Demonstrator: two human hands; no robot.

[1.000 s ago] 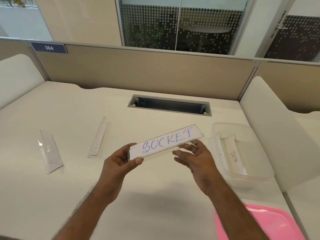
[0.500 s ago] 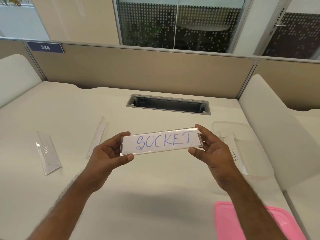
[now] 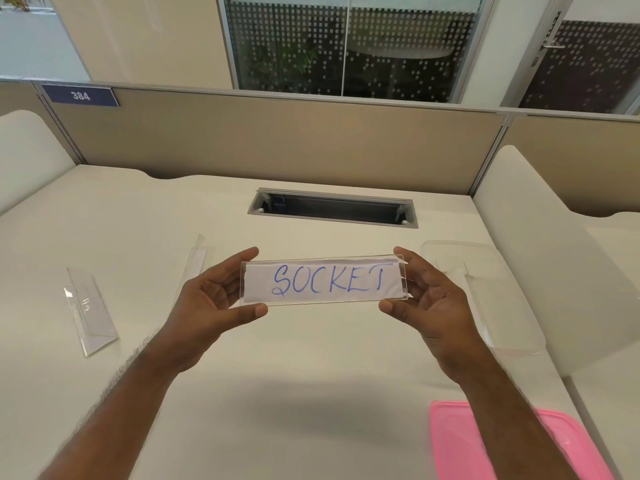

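The left hand (image 3: 212,303) grasps one short end of a clear sign (image 3: 325,282), thumb under the lower edge and fingers curled behind the upper edge. The right hand (image 3: 433,306) grasps the other end the same way. Between them the sign is held level in the air above the tabletop (image 3: 311,358), its face towards the person. The paper inside reads "SOCKET" in blue ink.

Just behind the left hand, a clear holder (image 3: 195,263) lies flat on the tabletop, and I can't make out any writing on it. Further left, well apart from the hands, a tent holder (image 3: 90,310) rests on its side.

Behind the right hand sits a clear tub (image 3: 512,306), open on top. Something long and clear lies inside it, mostly hidden by the hand. Nearer the person, under the right forearm, a pink lid (image 3: 457,445) lies flat at the tabletop's edge.

Beyond the sign, a slot (image 3: 332,209) is cut into the tabletop. Behind that stands a beige partition (image 3: 277,140), carrying a blue plate (image 3: 80,95) marked 384.
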